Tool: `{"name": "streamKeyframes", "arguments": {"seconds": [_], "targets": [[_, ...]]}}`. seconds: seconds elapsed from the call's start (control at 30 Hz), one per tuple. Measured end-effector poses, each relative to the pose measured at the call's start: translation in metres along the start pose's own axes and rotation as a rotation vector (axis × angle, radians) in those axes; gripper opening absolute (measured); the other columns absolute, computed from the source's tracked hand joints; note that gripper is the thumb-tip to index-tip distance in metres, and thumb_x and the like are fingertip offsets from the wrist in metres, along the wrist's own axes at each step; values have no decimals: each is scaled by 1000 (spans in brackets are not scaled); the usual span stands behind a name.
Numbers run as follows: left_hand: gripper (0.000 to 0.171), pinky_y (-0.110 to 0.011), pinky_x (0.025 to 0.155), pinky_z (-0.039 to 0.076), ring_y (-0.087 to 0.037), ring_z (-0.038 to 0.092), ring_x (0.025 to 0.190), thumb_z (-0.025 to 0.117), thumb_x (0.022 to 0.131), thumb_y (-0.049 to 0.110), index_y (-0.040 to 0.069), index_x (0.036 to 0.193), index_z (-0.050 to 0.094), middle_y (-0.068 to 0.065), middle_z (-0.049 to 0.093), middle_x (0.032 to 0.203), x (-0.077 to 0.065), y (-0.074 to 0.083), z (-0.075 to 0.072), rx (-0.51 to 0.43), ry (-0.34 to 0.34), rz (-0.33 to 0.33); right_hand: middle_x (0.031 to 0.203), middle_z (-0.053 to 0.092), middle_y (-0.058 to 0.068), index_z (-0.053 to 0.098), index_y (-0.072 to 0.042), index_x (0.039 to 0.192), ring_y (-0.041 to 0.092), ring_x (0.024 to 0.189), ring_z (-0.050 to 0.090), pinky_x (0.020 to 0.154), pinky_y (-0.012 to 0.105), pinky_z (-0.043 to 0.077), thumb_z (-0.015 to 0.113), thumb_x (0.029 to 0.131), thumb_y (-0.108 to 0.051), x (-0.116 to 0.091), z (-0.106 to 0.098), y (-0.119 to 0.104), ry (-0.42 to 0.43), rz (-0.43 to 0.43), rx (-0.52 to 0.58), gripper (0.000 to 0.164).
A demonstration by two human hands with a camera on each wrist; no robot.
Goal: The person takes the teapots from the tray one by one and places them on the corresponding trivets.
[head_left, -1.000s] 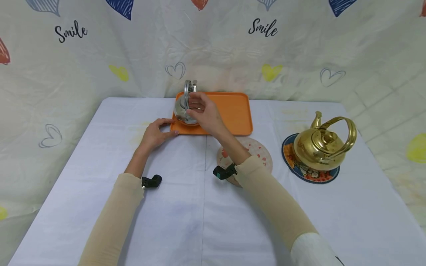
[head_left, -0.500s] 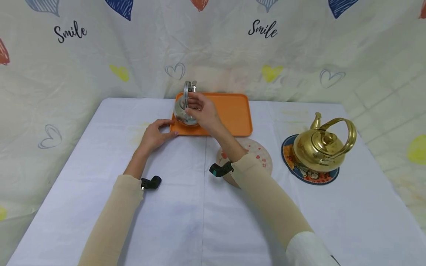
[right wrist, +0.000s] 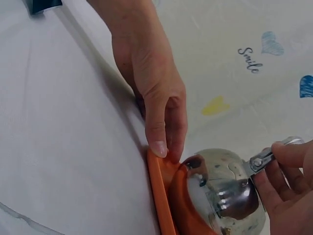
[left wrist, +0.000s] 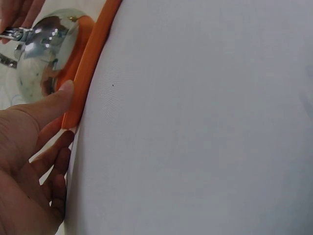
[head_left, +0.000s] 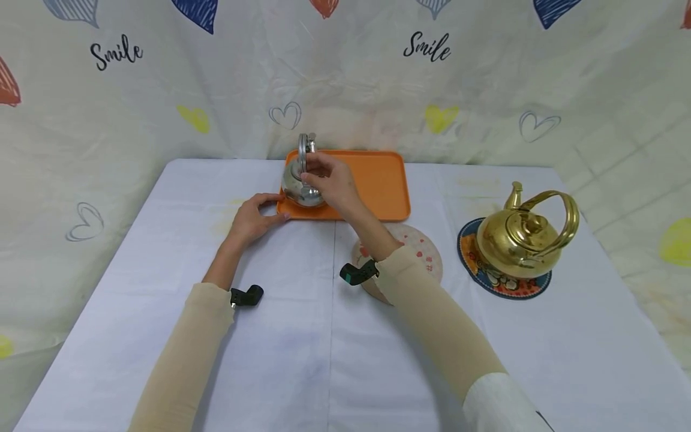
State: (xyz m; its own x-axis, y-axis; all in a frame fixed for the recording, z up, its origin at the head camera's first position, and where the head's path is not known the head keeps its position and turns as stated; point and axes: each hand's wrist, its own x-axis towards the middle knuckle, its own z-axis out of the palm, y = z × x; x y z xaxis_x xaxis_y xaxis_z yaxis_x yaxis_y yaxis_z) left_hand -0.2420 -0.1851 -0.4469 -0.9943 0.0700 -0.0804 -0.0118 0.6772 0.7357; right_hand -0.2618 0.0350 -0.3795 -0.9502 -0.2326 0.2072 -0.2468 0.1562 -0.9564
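Note:
A small shiny silver kettle (head_left: 293,187) stands at the left end of an orange tray (head_left: 383,186). My right hand (head_left: 339,187) grips its upright handle from the right; the right wrist view shows the thumb on the handle (right wrist: 293,141) and the fingers curled behind it. At the tray's near left corner, my left hand (head_left: 249,221) pinches the rim. In the left wrist view the left thumb (left wrist: 61,100) lies on top of that rim, with the other fingers along its outside and lower edge. Part of the silver kettle is hidden behind my right hand.
A brass kettle (head_left: 518,243) rests on a blue-edged patterned mat (head_left: 493,282) at the right. Beneath my right forearm lies a round pale mat (head_left: 421,246) with red hearts. A white cloth covers the table (head_left: 291,360), and a printed curtain (head_left: 356,78) hangs behind it.
The silver kettle has shifted slightly nearer to me on the tray, with my right hand still on its handle. My left hand and the tray look unmoved.

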Motion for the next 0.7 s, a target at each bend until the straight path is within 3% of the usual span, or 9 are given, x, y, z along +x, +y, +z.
{"name": "streamKeyframes", "arguments": {"seconds": [0.27,0.5,0.7], "targets": [[59,-53,131,27,-36,36,155,78,94,33,11,146,59,-15,48,160,0,0,0,-6,-4,-15,122,73,13,71,-8,130,20,109,69,97,27,60,75,95,-7,-1,-6,-1,-14,58,45,35],[58,-52,131,28,-35,38,154,78,94,33,12,145,60,-14,50,159,2,0,1,0,6,-6,123,73,13,73,-9,129,20,111,69,101,29,59,76,94,-6,-3,-14,-5,11,54,77,36],[55,-51,131,29,-33,39,153,79,94,33,15,143,62,-11,51,158,1,0,2,-3,11,-16,121,73,12,72,-9,130,19,108,69,97,27,60,76,94,-7,-6,-24,-9,20,46,110,36]]}}
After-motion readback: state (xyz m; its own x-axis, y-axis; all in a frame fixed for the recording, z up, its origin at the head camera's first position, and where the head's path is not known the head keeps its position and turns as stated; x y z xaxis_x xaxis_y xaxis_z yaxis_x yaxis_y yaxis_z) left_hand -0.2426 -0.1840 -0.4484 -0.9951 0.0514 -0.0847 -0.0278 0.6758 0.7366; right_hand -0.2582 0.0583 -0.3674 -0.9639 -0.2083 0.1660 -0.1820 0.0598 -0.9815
